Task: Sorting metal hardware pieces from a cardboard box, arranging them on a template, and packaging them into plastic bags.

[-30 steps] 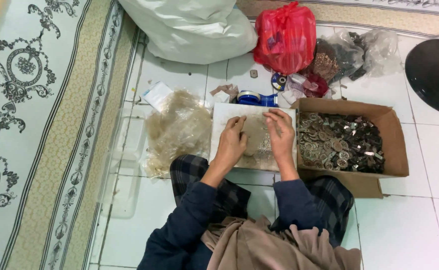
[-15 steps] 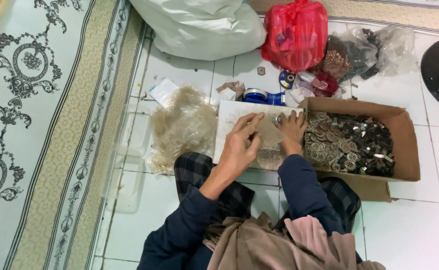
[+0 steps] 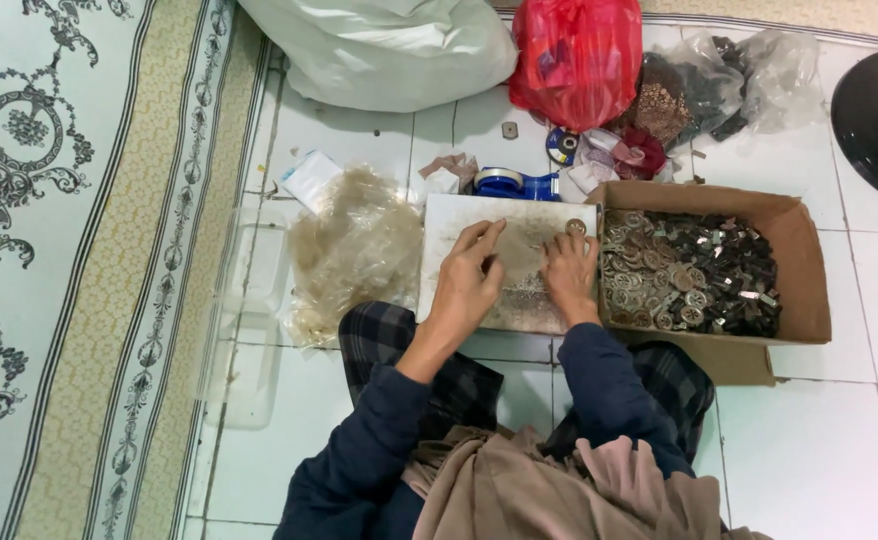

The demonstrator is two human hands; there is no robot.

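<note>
A worn white board lies on the tiled floor in front of my crossed legs. My left hand rests on its middle with the fingers spread and pointing toward the far edge. My right hand lies palm down near the board's right edge, its fingertips next to a small round metal piece. Whether either hand pinches something small I cannot tell. A cardboard box full of small round metal parts stands just right of the board.
A clear bag of pale bits lies left of the board. Behind it are a blue tape dispenser, a red plastic bag, a large white sack and clear bags with dark parts. A patterned rug covers the left.
My left hand has slid from the board's far right part toward its middle. My right hand has drawn back slightly from the box edge onto the board.
</note>
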